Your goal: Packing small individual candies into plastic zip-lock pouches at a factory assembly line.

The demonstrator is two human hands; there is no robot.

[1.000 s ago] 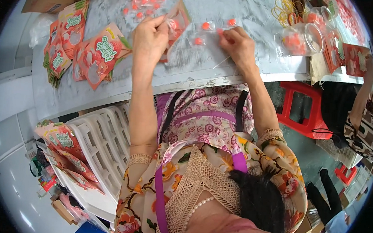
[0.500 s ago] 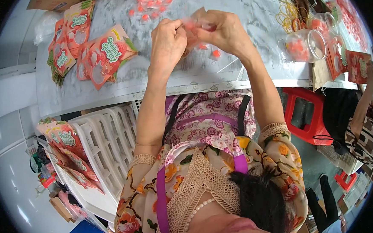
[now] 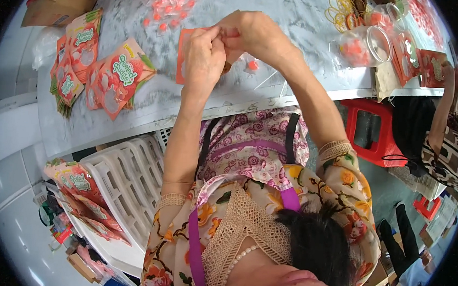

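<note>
Over the table, my left hand [image 3: 205, 56] pinches a small pink-red printed pouch [image 3: 182, 61], whose flat edge shows on the far side of my fingers. My right hand [image 3: 256, 35] is closed at the pouch's other side, its fingertips meeting those of my left. Most of the pouch and its mouth are hidden behind my hands. Just right of them lies a single clear-wrapped candy with a coral-orange centre [image 3: 252, 65]. A heap of similar wrapped candies [image 3: 170, 4] spreads beyond my hands.
Stacks of printed pouches [image 3: 122, 73] lie at left, with a cardboard box [image 3: 62, 1] behind. To the right are a clear jar of candies [image 3: 356, 47], yellow rubber bands [image 3: 337, 12] and a co-worker's hand [image 3: 449, 73]. White plastic crates [image 3: 127, 178] and a red stool [image 3: 368, 133] stand below.
The pouch has turned, so a flat red panel now shows left of my left hand. My right hand has moved slightly left. The view has shifted a little.
</note>
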